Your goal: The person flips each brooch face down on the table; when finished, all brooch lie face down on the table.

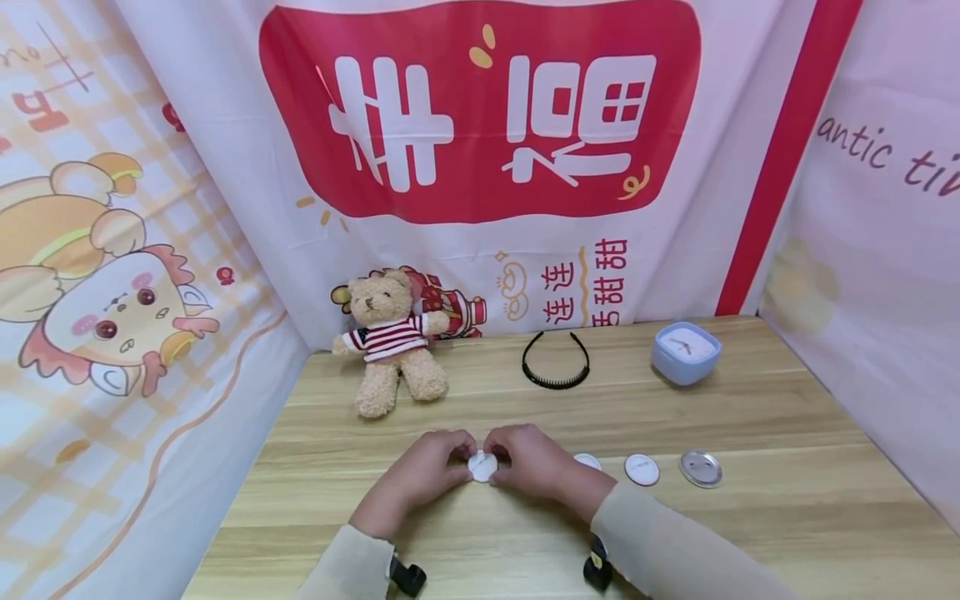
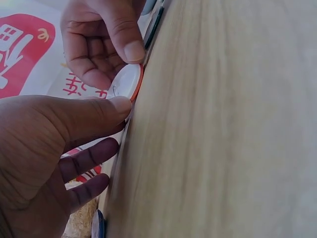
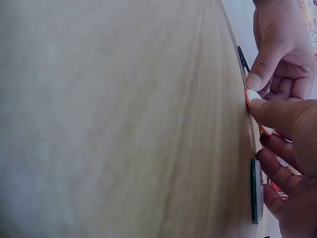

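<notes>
A small round badge (image 1: 482, 467) with a white face lies between my two hands, low over the wooden table. Its orange-red rim shows in the left wrist view, where the white disc (image 2: 128, 82) appears tilted. My left hand (image 1: 435, 465) pinches its left edge with thumb and forefinger, the other fingers spread loosely. From the opposite side my right hand (image 1: 528, 458) pinches the right edge, thumb near me and forefinger at the far side. Just right of that hand is another white badge (image 1: 587, 460), partly covered by the wrist. A green-edged disc (image 3: 256, 191) stands out in the right wrist view.
Farther right lie a white badge (image 1: 641, 469) and a silver-backed one (image 1: 701, 468). Along the back are a teddy bear (image 1: 393, 342) in a striped shirt, a black headband (image 1: 556, 382) and a blue clock (image 1: 686, 354). Printed cloth (image 1: 480, 192) hangs behind the table (image 1: 480, 550).
</notes>
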The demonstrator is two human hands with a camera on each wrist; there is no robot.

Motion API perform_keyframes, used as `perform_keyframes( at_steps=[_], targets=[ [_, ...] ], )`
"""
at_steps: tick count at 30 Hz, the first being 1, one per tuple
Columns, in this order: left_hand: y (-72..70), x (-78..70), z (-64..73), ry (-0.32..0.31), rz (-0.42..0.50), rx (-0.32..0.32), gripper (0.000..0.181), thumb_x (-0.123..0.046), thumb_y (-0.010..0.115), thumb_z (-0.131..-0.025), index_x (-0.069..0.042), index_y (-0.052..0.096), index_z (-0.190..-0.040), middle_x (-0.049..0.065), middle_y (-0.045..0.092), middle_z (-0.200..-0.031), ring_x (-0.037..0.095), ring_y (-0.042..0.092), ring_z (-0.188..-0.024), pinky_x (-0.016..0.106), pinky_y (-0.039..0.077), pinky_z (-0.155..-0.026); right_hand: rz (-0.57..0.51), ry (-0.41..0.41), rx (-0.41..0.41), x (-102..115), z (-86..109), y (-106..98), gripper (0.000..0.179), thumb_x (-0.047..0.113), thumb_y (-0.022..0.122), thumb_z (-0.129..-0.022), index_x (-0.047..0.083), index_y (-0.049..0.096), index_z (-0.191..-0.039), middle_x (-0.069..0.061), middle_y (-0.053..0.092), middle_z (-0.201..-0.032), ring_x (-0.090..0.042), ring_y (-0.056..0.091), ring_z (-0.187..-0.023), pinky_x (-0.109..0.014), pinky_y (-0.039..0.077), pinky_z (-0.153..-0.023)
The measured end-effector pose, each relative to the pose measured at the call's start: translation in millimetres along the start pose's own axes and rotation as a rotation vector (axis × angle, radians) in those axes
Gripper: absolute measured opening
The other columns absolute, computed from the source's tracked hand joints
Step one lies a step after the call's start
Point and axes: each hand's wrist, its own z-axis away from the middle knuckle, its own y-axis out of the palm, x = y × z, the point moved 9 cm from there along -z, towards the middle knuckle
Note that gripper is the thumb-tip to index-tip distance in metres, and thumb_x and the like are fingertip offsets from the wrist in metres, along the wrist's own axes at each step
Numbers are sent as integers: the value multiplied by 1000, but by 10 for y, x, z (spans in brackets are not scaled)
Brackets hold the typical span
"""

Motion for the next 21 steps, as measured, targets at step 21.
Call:
perform_keyframes(
  at_steps=[21],
  targets=[
    [-4,-10,17,26,-31,2,24,-18,91,-88,-18,77,-107,-7,75,-108,12,68,-105,43,58,-101,91,-62,-22,52,-7,11,22,24,92,-90,20,83,-109,10,80,-106,-8,64,-98,-32,56,-93]
  ],
)
